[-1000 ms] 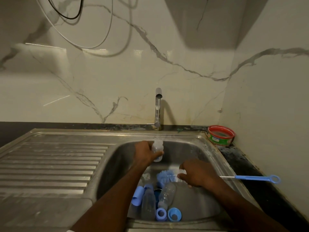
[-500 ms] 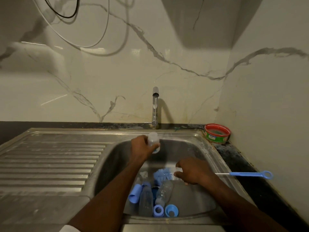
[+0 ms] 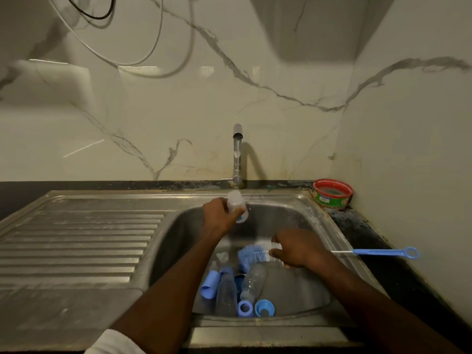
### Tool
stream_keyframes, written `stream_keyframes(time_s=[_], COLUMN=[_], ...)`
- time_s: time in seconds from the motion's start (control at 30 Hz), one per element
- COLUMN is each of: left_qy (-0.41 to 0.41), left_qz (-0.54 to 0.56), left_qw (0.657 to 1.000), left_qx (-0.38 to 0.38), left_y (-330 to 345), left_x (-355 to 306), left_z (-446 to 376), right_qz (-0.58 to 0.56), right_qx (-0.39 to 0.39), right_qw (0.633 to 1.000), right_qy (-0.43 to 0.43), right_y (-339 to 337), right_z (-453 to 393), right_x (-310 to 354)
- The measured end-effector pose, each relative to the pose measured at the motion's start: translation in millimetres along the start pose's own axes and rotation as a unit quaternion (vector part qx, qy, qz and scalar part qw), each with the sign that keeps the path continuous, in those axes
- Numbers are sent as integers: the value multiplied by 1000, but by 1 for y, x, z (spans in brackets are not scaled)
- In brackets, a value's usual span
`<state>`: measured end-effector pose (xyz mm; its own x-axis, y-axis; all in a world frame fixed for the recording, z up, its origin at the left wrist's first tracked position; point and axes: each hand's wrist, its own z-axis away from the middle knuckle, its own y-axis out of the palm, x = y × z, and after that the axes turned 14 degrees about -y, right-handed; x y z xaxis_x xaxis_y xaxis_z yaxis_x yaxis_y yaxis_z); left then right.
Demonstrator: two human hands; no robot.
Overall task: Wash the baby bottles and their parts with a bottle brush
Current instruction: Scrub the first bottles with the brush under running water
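Bottle (image 3: 237, 204), clear and small, sits in the left hand (image 3: 221, 216), whose fingers curl round its body and hold it up over the back of the sink (image 3: 286, 221), just under the tap (image 3: 237, 152); whether water is running cannot be told. The right hand (image 3: 296, 250) grips the bottle brush (image 3: 251, 256) close behind its blue and white bristles, so the long wire and blue handle stick out well past the wrist, over the sink's right rim. That choked-up grip looks like the main risk: the free handle could knock the rim and twist the brush loose, or flick water onto the dark counter (image 3: 370, 238). A wet, smooth bottle may also slip from the left hand and drop onto the two other bottles (image 3: 252, 279), blue collars (image 3: 264, 308) and blue cap (image 3: 210, 284) lying in the basin below. A red-rimmed tub (image 3: 332, 194) stands in the corner, well apart from both hands.
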<state>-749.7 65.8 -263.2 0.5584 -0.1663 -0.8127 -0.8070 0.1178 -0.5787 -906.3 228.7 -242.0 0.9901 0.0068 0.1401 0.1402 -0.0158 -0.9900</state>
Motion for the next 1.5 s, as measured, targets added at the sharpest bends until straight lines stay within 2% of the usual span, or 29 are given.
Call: stream_keyframes(time_s=[0.07,0.2,0.3,0.4,0.53,0.63,0.77,0.9,1.0,1.07,1.2,1.3,1.5], left_qy=[-7,10,6,24,12,24,24,48,32,40,38,61,87], left_qz=[-25,1,-32,-4,-53,5,-46,3,-21,-57,-15,-27,-74], left_qw=[999,1000,999,1000,998,1000,998,997,995,995,999,998,993], left_qx=[32,-7,38,-8,32,-11,38,52,95,71,8,-19,-3], left_y=[2,1,2,3,5,4,9,1,-4,-8,-12,-6,12], left_x=[2,2,2,1,5,2,5,-2,3,8,8,6,11], left_z=[0,-1,1,-1,-1,-1,1,-1,-1,-4,-7,-6,-10], right_qz=[12,16,25,20,12,6,12,-8,8,0,-7,-9,-7], right_qx=[-1,-2,-12,-7,-3,-7,4,-3,1,8,10,14,31], right_qw=[1000,1000,1000,1000,1000,1000,1000,1000,1000,1000,1000,1000,999], right_qy=[2,7,6,7,0,0,0,6,7,10,14,16,7], right_y=[1,3,6,7,7,7,6,2,-1,-1,-1,-3,-9], right_z=[0,-3,-3,-4,-4,-4,-2,0,1,2,4,5,8], right_x=[-3,-7,-7,-8,-10,-12,-8,-7,-5,-2,2,2,7])
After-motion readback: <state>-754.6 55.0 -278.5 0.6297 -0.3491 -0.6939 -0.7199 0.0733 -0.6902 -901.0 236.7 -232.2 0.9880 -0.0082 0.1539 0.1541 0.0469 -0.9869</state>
